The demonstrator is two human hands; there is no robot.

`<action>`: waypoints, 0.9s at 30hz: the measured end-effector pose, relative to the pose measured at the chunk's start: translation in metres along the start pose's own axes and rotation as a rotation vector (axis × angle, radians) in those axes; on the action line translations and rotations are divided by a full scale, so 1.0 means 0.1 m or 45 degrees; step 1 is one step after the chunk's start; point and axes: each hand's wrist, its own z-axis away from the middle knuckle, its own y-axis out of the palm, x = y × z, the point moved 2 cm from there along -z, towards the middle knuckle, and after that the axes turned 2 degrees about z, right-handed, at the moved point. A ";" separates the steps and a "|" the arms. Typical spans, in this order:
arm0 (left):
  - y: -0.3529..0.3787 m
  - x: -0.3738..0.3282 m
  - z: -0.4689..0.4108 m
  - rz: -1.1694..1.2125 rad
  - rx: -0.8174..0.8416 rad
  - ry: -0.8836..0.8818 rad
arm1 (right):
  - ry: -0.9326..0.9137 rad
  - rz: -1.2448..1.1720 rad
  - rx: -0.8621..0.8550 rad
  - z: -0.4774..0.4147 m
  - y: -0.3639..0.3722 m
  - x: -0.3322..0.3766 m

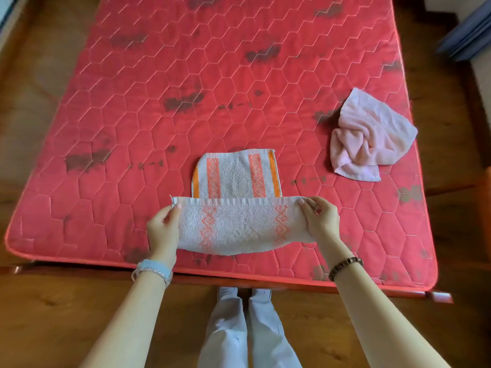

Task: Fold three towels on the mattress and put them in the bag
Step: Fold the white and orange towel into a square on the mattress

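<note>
Your left hand (162,229) and right hand (320,219) each pinch one end of the grey-white woven towel with orange diamond bands (239,225), stretched between them above the near mattress edge. Its sagging middle hides the near end of the folded grey towel with orange stripes (236,173) lying flat just beyond. The crumpled pale pink towel (369,136) sits near the right edge of the red quilted mattress (159,88). Far half of the mattress is open. Your fingertips are partly buried in cloth.
</note>
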 end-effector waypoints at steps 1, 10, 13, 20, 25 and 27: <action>0.02 0.13 -0.03 -0.027 0.002 -0.013 | 0.024 0.009 0.016 -0.01 0.06 -0.09; 0.27 1.03 -0.33 -0.134 -0.050 -0.085 | 0.058 0.129 0.099 -0.41 0.70 -0.55; 0.37 1.30 -0.48 -0.185 -0.066 -0.108 | 0.045 0.157 0.123 -0.61 0.97 -0.67; 0.65 1.77 -0.90 -0.216 -0.080 -0.114 | 0.042 0.282 0.139 -1.11 1.48 -0.99; 0.78 1.83 -1.14 -0.271 -0.091 -0.101 | 0.031 0.323 0.076 -1.34 1.59 -1.07; 0.81 1.80 -1.19 -0.317 -0.109 -0.090 | 0.009 0.324 0.038 -1.41 1.62 -1.07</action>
